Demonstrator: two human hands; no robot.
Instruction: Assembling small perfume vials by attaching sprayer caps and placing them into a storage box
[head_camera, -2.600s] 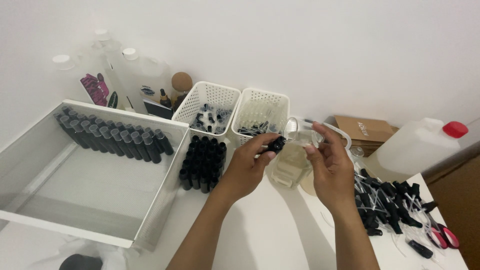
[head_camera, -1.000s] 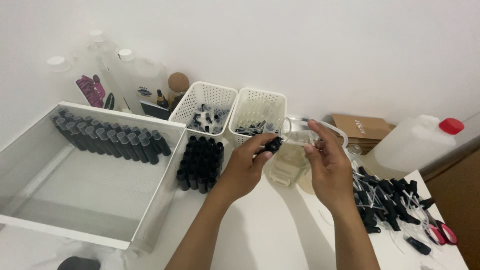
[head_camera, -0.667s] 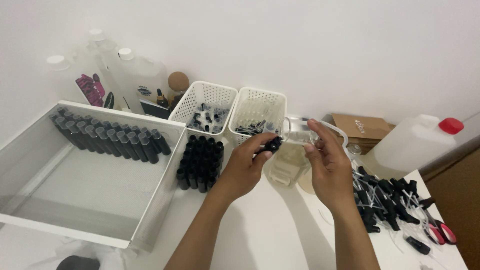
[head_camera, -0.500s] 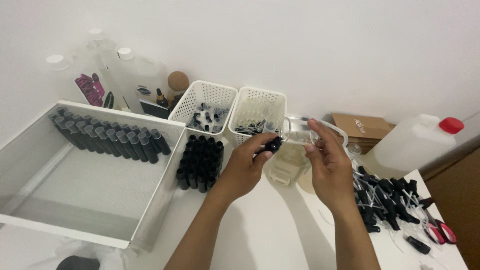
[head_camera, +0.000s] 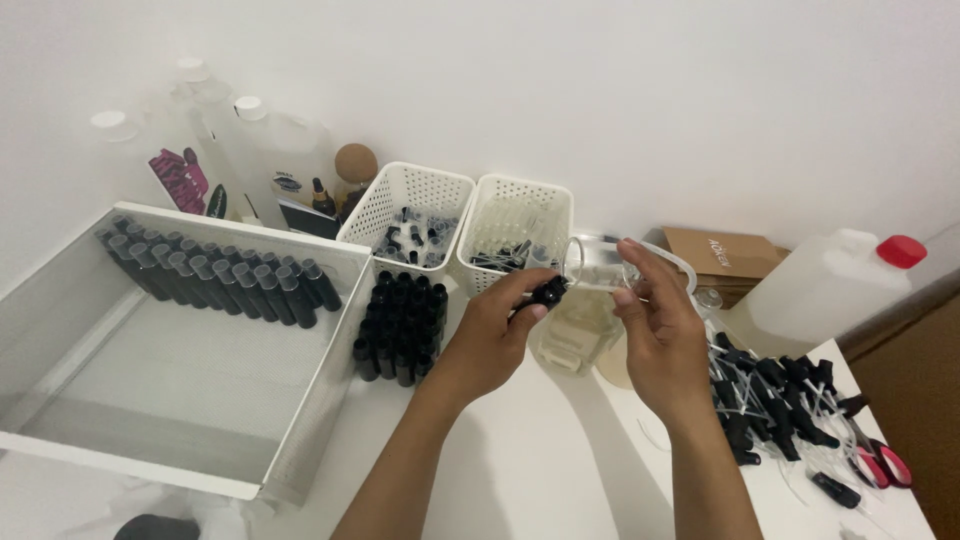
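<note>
Midway above the white surface (head_camera: 560, 450), we hold a small black bottle (head_camera: 549, 292) pinched in the fingers of our left hand (head_camera: 492, 338), while our right hand (head_camera: 661, 330) closes around a clear plastic beaker (head_camera: 598, 263) tipped toward its mouth. Both look light; the bottle seems stiff and slick, best gripped around its body, and the beaker by its wall. White baskets (head_camera: 516, 232) stand behind, spray tops (head_camera: 775, 400) heaped at right.
</note>
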